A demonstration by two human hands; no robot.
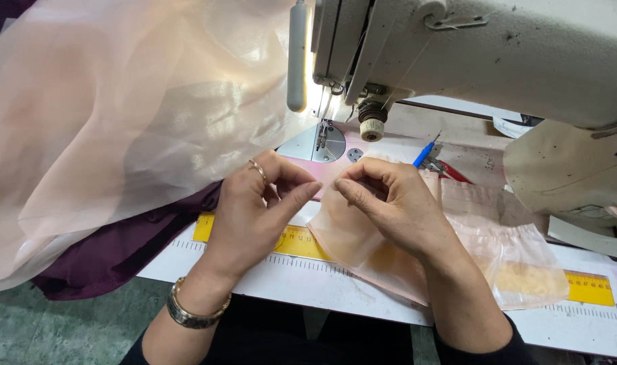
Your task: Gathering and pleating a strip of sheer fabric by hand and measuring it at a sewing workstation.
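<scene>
You are pinching the top edge of the small sheer peach piece (352, 233) between both hands, just in front of the sewing machine's needle plate (330, 143). Your left hand (251, 209) is closing thumb and forefinger on the piece's near corner, and your right hand (396, 203) is curling its fingers shut on the same edge, right beside the left. The piece is lying on the machine bed, draping over the yellow ruler (295, 242) in front of the needle plate.

Keep the edge taut between the two pinches, so that the slippery fabric is not puckering. Judging from the fold, keep it narrow and even as you are working. The big peach fabric (119, 122) is billowing left of the needle plate; keep it from sliding in over the plate.
</scene>
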